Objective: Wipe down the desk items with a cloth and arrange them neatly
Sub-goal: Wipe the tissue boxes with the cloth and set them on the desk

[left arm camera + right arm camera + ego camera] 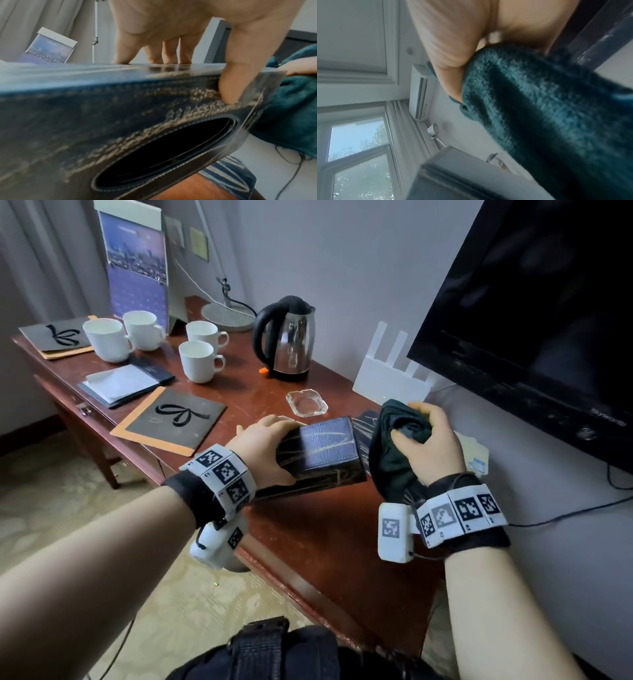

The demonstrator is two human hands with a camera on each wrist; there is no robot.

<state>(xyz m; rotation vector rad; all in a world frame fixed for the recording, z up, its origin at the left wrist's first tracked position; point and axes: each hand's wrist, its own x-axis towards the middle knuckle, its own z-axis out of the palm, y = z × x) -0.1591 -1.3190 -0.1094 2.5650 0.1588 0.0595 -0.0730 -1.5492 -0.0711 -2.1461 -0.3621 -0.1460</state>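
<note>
A worn dark leather tissue box (322,457) is tipped on its side above the desk, and my left hand (263,446) grips it. In the left wrist view the thumb (231,86) presses the box's (85,121) face with the oval opening while the fingers curl over its far edge. Just right of the box, my right hand (428,440) holds a bunched dark teal cloth (394,453). Close up in the right wrist view, the cloth (547,115) hangs from that hand's (453,40) grip.
On the wooden desk (325,535) stand several white mugs (200,361), a steel kettle (287,337), a glass ashtray (306,402), black folders (173,419), a notepad (120,383) and a standing calendar (137,265). A white router (390,378) and a black TV (548,309) are on the right.
</note>
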